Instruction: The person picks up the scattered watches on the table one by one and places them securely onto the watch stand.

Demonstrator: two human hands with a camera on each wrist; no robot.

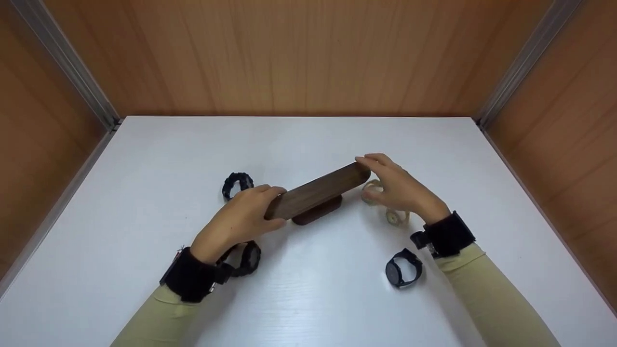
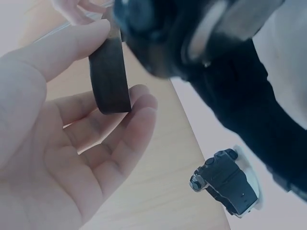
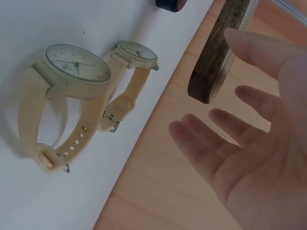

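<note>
White counter (image 1: 308, 299) fills the space between brown wood-grain walls, and nearest the person a black watch (image 1: 403, 270) lies on it by the right sleeve, with another black watch (image 1: 246, 260) under the left wrist. Beyond them both hands meet on a dark wooden bar (image 1: 318, 190), a long rounded piece sitting on a small oval base of the same wood. Its long axis runs from near left to far right, one end toward each hand. The left hand (image 1: 238, 221) grips the near end, thumb on top and fingers curled beneath, as the left wrist view shows. The right hand (image 1: 397, 188) is at the far end with straight, spread fingers; its fingertips touch the top, and the right wrist view shows the palm open just off the end, holding nothing. Two cream watches (image 3: 76, 91) lie on the counter just under that hand. Farther left sits a third black watch (image 1: 237, 184). No brand or writing can be read; the cream dials are too small to make out.
</note>
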